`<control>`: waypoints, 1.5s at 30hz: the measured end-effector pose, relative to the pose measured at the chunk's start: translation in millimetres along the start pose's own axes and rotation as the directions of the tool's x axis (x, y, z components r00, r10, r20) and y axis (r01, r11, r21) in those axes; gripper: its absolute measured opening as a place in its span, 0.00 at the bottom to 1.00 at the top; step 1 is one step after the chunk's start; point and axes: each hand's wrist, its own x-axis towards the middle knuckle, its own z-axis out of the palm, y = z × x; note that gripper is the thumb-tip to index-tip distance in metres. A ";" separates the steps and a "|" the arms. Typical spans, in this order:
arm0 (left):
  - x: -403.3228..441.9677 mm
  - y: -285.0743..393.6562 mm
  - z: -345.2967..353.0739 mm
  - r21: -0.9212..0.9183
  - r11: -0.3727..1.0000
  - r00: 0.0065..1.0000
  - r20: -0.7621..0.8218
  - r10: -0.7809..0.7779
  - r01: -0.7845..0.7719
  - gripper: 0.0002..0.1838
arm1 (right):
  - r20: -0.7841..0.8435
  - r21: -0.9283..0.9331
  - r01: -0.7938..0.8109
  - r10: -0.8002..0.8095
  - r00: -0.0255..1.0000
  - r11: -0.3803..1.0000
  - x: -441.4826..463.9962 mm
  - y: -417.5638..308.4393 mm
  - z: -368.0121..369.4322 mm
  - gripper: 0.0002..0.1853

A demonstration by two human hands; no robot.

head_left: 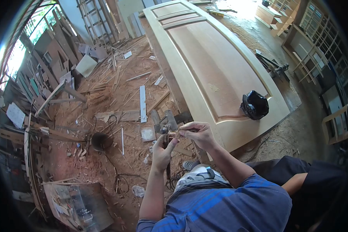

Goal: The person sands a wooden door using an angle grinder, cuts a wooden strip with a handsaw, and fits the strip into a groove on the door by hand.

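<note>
Piece point(172, 135), too small to identify, is near the door point(220, 69), pinched by the fingertips of the left hand point(163, 152) and right hand point(199, 133), where a steady left grip and light right touch should serve best.

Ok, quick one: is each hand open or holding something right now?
Left hand: closed, holding a small brownish piece, too small to identify.
Right hand: closed, apparently pinching that same piece.
</note>
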 end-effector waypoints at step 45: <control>36.3 -7.9 19.6 0.041 0.998 0.957 -0.288 -0.026 0.040 0.10 | -0.097 0.202 -0.161 0.184 0.978 0.966 17.1 24.4 8.9 0.13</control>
